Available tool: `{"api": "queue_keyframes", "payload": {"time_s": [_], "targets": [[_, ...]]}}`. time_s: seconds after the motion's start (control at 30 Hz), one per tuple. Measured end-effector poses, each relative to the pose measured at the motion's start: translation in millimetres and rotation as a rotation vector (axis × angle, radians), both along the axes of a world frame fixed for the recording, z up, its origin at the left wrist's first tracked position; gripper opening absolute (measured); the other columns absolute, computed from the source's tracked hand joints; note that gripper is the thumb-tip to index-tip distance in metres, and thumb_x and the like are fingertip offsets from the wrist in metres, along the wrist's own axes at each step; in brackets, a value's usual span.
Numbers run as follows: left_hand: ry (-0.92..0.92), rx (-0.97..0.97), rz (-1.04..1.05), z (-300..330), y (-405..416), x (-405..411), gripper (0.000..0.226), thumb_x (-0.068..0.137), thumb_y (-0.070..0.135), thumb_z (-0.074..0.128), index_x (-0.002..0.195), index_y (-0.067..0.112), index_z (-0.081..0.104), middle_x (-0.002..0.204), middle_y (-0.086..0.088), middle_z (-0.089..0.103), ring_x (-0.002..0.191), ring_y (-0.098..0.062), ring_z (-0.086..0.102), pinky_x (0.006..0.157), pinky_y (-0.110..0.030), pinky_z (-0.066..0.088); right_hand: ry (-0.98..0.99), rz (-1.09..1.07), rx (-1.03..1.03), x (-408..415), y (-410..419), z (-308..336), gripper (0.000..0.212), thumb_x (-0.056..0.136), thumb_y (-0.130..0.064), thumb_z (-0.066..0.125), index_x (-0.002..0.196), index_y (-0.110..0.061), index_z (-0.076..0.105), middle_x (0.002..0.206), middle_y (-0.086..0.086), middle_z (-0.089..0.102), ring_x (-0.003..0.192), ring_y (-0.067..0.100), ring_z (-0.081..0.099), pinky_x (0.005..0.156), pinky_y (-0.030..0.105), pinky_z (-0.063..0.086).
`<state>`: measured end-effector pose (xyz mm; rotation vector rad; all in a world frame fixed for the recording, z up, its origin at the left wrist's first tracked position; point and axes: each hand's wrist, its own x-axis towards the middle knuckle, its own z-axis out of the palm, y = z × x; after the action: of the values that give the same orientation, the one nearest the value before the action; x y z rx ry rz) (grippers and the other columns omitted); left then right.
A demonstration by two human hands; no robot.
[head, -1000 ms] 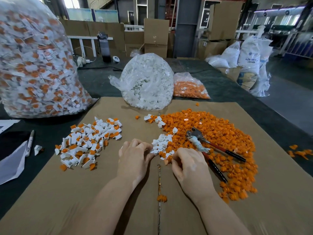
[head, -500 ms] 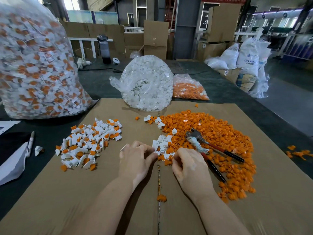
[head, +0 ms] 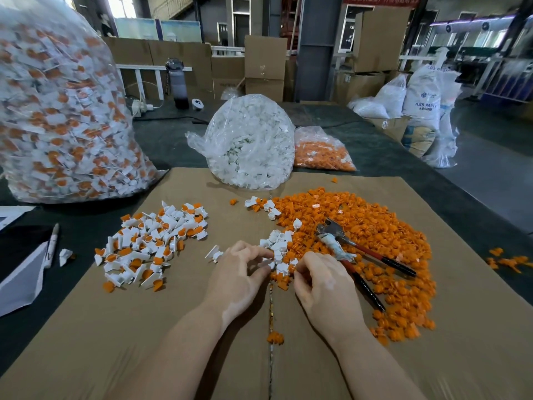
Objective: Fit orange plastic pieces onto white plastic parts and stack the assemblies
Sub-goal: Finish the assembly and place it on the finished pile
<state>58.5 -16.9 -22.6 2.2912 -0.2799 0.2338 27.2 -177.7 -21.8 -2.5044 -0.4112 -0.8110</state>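
- both forearms reach up from the bottom of the frame over a sheet of brown cardboard [head: 144, 327] spread on the table [head: 360, 145].
- the left hand [head: 236, 275] sits just left of centre, fingers curled, thumb and forefinger pinched on a small white part [head: 266, 264].
- the right hand [head: 323, 281] is just beside it, fingers curled in toward the thumb – what they pinch is too small to tell.
- the fingertips of both hands meet at the near edge of a small cluster of white parts [head: 277, 241] at the centre.
- right of the hands lies a wide spread of orange pieces [head: 375, 226], with red-handled pliers [head: 360, 255] lying on top of it.
- a few orange pieces [head: 275, 337] lie alone on the cardboard seam between the forearms.
- left of centre is a pile of finished white-and-orange assemblies [head: 153, 241]; one loose white piece [head: 215, 254] lies between it and the left hand.
- at the left edge lie a pen [head: 53, 243] and white paper [head: 20, 281].
- farther back – a clear bag of white parts [head: 251, 142] at upper centre, a smaller bag of orange pieces [head: 321, 151] to its right, and a big bag of assemblies [head: 57, 111] at upper left.
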Motion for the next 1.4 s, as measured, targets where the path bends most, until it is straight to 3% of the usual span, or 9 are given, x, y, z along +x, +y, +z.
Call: {"api": "queue_keyframes", "payload": {"time_s": [0.17,0.3,0.47,0.53,0.63,0.77,0.97,1.27,1.4], "targets": [[-0.025,-0.018,-0.033,0,0,-2,0.019,0.084,0.013,0.066,0.083,0.032,0.068,0.084,0.019,0.050,0.080,-0.003,0.046,0.063,-0.009,0.031,0.001,-0.008,0.004,0,0,0,0.023,0.070,0.002,0.074,0.067,-0.009,0.054,0.063,0.001,0.054,0.059,0.018,0.051,0.052,0.036,0.049],[-0.012,0.079,-0.083,1,0,-2,0.017,0.080,0.025,0.072,0.095,0.031,0.066,0.087,0.021,0.046,0.089,-0.001,0.043,0.069,-0.009,0.032,0.000,-0.007,0.012,0,0,-1,0.024,0.070,0.002,0.075,0.067,-0.009,0.054,0.063,0.001,0.054,0.058,0.018,0.051,0.052,0.035,0.049],[-0.033,0.014,-0.054,0,0,1,0.030,0.084,0.003,0.061,0.101,0.027,0.066,0.090,0.020,0.044,0.082,0.009,0.045,0.069,0.000,0.034,-0.001,-0.008,0.017,0,0,0,0.024,0.069,0.003,0.075,0.067,-0.009,0.054,0.063,0.001,0.054,0.058,0.019,0.051,0.051,0.035,0.049],[-0.016,0.055,-0.053,1,0,4,0.030,0.086,0.006,0.061,0.109,0.025,0.067,0.092,0.013,0.044,0.081,0.005,0.045,0.068,0.001,0.032,-0.002,-0.010,0.021,0,0,0,0.024,0.070,0.003,0.075,0.066,-0.008,0.054,0.062,0.001,0.054,0.058,0.019,0.051,0.051,0.035,0.048],[0.021,0.119,-0.052,2,0,8,0.019,0.086,0.018,0.065,0.105,0.022,0.068,0.098,0.005,0.045,0.083,-0.003,0.045,0.065,-0.002,0.032,0.009,-0.016,0.029,0,0,0,0.023,0.072,0.001,0.074,0.066,-0.008,0.054,0.063,0.002,0.055,0.059,0.020,0.051,0.052,0.037,0.049],[0.027,0.094,-0.025,1,-1,8,0.004,0.086,0.019,0.065,0.089,0.022,0.065,0.097,0.006,0.045,0.084,-0.004,0.044,0.066,-0.005,0.033,0.002,-0.023,0.043,0,0,0,0.025,0.071,0.003,0.074,0.065,-0.008,0.053,0.062,0.002,0.054,0.058,0.020,0.051,0.051,0.036,0.049],[0.019,0.206,-0.069,1,-2,8,0.029,0.089,0.027,0.061,0.118,0.026,0.062,0.106,0.006,0.044,0.102,-0.009,0.045,0.087,-0.018,0.039,-0.009,-0.021,0.041,0,0,-1,0.024,0.070,0.003,0.075,0.066,-0.008,0.054,0.063,0.002,0.055,0.058,0.020,0.051,0.052,0.035,0.049],[-0.018,0.278,-0.097,0,-4,7,0.031,0.092,0.028,0.055,0.123,0.026,0.057,0.117,0.004,0.047,0.112,-0.010,0.042,0.095,-0.022,0.037,-0.013,-0.022,0.039,1,-1,-2,0.024,0.070,0.002,0.075,0.067,-0.009,0.054,0.063,0.001,0.055,0.058,0.019,0.051,0.052,0.034,0.049],[-0.022,0.226,-0.104,1,-4,5,0.020,0.090,0.026,0.059,0.110,0.027,0.057,0.106,0.007,0.047,0.104,-0.010,0.044,0.088,-0.022,0.039,-0.018,-0.019,0.039,2,-1,-3,0.025,0.070,0.003,0.075,0.067,-0.008,0.053,0.063,0.001,0.054,0.058,0.020,0.051,0.052,0.035,0.049]]}}
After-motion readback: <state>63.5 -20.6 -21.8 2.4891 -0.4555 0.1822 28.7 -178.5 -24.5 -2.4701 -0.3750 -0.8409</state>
